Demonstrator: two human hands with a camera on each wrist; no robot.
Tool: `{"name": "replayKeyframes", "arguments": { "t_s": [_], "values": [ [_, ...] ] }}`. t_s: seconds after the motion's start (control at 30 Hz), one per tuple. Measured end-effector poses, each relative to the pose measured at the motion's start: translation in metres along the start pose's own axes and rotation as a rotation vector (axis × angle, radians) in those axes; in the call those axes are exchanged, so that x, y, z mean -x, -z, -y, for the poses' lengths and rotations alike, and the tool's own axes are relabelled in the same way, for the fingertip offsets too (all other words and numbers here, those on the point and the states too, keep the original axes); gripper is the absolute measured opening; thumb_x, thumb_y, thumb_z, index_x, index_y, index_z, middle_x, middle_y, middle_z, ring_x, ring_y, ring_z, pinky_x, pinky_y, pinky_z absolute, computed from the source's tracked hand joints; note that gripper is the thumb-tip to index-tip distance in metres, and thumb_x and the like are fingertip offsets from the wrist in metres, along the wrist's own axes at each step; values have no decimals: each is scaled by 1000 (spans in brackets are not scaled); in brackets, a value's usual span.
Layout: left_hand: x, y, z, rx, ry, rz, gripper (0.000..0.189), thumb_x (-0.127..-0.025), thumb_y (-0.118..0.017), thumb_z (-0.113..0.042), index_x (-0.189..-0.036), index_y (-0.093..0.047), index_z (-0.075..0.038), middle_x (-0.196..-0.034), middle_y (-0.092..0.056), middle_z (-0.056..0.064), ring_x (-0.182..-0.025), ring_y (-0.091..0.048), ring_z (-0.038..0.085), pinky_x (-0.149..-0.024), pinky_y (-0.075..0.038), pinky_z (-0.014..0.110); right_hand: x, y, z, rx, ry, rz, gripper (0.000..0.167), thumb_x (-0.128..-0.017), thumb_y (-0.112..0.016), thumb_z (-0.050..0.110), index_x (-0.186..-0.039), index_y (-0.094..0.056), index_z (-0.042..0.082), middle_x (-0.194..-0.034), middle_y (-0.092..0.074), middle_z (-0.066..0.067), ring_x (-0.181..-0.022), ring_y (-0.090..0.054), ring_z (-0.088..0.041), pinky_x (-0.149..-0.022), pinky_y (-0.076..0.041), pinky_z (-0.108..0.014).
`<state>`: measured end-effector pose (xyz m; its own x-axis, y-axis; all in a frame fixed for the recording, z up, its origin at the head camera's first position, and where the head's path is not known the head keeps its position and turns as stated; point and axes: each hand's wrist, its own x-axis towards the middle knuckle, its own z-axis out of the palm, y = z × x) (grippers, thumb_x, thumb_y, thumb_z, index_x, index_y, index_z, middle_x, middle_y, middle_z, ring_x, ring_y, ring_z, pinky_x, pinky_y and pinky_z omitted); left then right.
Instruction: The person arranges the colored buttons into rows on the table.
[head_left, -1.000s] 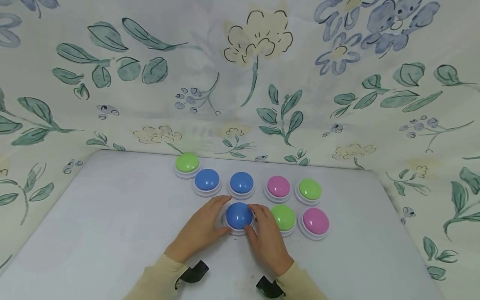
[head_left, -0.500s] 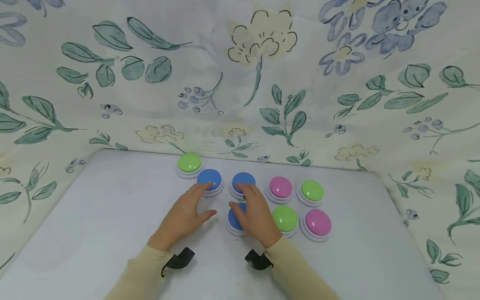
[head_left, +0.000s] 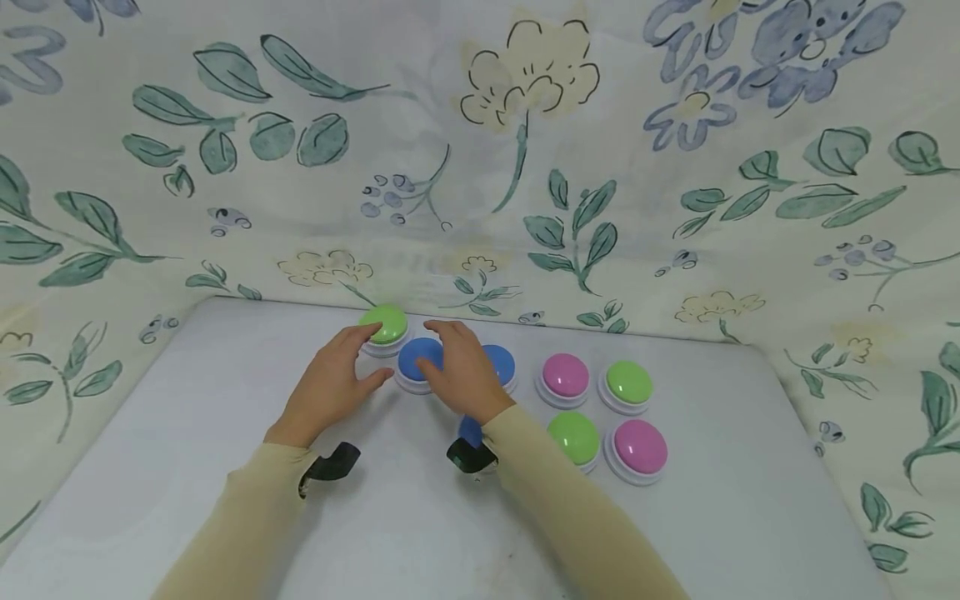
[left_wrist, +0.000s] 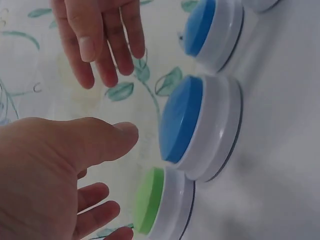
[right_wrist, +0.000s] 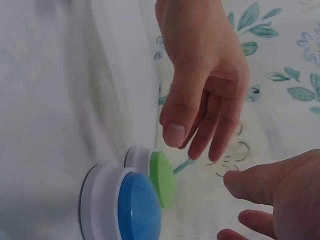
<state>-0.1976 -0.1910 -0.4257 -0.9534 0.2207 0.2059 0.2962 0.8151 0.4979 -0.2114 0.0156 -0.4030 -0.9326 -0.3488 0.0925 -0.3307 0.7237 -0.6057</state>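
My left hand (head_left: 330,387) hovers, fingers parted, just left of the far-left green push button (head_left: 388,323) and a blue dome push button (head_left: 412,360). Its fingertips overlap the green dome's edge in the head view. Over the blue button is my right hand (head_left: 465,367), thumb and fingers spread. In the left wrist view, a gap separates the left thumb (left_wrist: 125,135) from that blue button (left_wrist: 182,120). Neither hand holds anything. My right hand partly covers a second blue button (head_left: 501,365); a third blue button (head_left: 470,430) is mostly hidden under the right wrist.
To the right stand a pink button (head_left: 565,375), a green one (head_left: 629,382), a nearer green one (head_left: 573,437) and a nearer pink one (head_left: 640,447). All sit on a white table (head_left: 720,517). A flower-patterned cloth (head_left: 420,108) rises behind the table's back edge.
Both hands have left the nearest blue button, which they held a second ago. They have moved away from me and to the left, toward the far-left blue and green buttons.
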Motion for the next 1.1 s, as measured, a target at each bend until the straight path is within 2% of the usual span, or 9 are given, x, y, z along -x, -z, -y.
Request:
{"name": "replayKeyframes", "arguments": {
  "t_s": [0.27,0.57,0.7,0.8,1.1],
  "values": [
    [-22,7,12,-3,64,40,70,-92,-73,-15,-148,-39,7,-145,-45,28,-133,-44,46,-112,-36,60,-33,-13,1,-8,-47,40,58,-97,-65,27,-149,-46,8,-148,-49,-11,-138,-44,-25,-115,-39,-37],
    [-42,9,30,-29,130,113,79,-90,-75,-19,-149,-33,11,-148,-39,32,-136,-38,49,-114,-33,61,-61,-26,-3,-1,-102,72,66,-95,-68,33,-150,-44,8,-152,-47,-10,-142,-41,-25,-115,-39,-38],
    [-48,8,38,-29,151,159,83,-89,-76,-21,-150,-30,12,-150,-37,33,-138,-35,50,-115,-31,62,-69,-32,-3,-19,-110,117,68,-95,-69,34,-152,-41,8,-153,-46,-9,-143,-40,-24,-117,-37,-38],
    [-51,6,43,-17,135,177,83,-88,-76,-21,-149,-30,14,-149,-38,34,-138,-36,50,-115,-31,61,-73,-36,-3,-20,-113,140,69,-95,-69,32,-152,-41,7,-153,-47,-9,-142,-43,-24,-116,-37,-37],
    [-50,1,48,33,127,147,76,-88,-75,-14,-147,-35,14,-143,-47,33,-133,-44,48,-113,-35,60,-81,-48,-6,42,-93,184,62,-96,-67,31,-149,-46,5,-146,-55,-9,-135,-51,-22,-112,-42,-33]
  ]
}}
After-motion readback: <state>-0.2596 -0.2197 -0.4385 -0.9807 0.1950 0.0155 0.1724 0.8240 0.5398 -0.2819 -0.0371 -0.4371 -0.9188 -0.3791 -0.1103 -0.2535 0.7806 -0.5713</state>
